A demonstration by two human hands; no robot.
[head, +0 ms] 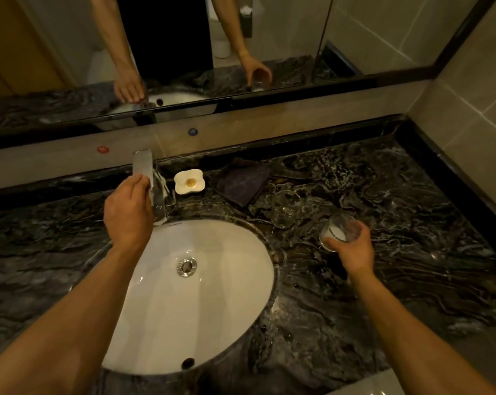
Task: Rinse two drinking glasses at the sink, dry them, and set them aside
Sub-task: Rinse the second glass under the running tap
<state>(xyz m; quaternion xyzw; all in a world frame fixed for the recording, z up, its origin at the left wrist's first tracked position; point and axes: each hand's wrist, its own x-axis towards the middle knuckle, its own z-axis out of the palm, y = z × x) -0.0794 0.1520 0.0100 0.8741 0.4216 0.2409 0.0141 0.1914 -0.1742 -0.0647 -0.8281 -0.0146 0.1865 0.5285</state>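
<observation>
The left hand (128,215) has its fingers curled on the flat chrome lever of the faucet (151,183), above the white oval sink (212,309). Beside it lies an egg-shaped dish (189,181), then a dark folded cloth (242,182). One clear glass (285,209) stands on the black veined marble counter (412,195). The right hand (352,246) grips the second glass (338,228) around its wall, tilted, just above the counter. A mirror (298,38) runs behind.
</observation>
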